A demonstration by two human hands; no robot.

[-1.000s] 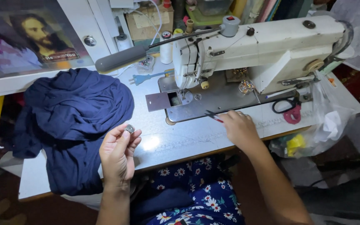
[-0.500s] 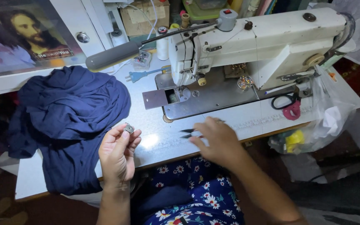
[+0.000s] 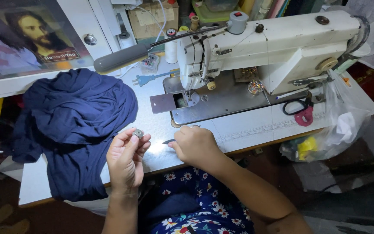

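Note:
My left hand [image 3: 125,159] is raised over the front of the sewing table [image 3: 247,125], pinching a small round metal bobbin [image 3: 138,133] between thumb and fingertips. My right hand [image 3: 194,145] rests on the table just right of it, closed around a thin dark pointed tool [image 3: 168,141] whose tip sticks out to the left. Behind both hands stands the cream sewing machine [image 3: 282,39], its slide plate [image 3: 163,103] pulled open beside the needle.
A heap of navy cloth [image 3: 74,125] covers the table's left side and hangs over the front edge. Black-handled scissors [image 3: 297,107] lie by a red tag at the right, a clear plastic bag [image 3: 338,130] hangs off the right corner. A grey-handled rod [image 3: 122,57] leans behind.
My right hand has slid left along the table from near the scissors, carrying the pointed tool toward my left hand. My left hand with the bobbin has stayed put.

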